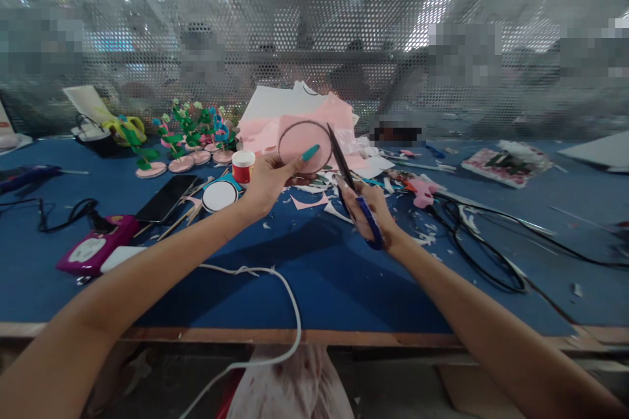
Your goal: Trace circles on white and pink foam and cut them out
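Observation:
My left hand (272, 180) pinches a pink paper circle (301, 143) with a dark outline, the thumb with its teal nail lying across the front. In my right hand (371, 209) is a pair of scissors (367, 217) with blue handles. Their dark blades point up and to the left, right beside the circle's right edge. Whether the blades touch the paper I cannot tell. Below the hands, curved pink and white paper offcuts (309, 201) lie on the blue table (304, 294). Behind the circle rises a heap of pink and white sheets (280, 105).
Several small flower ornaments on pink round bases (181, 163) stand left. Nearer are a red jar with a white lid (243, 167), a white disc (219, 196), a phone (167, 198) and a purple power strip (98, 249). A pink glue gun (423, 191) with black cable lies right.

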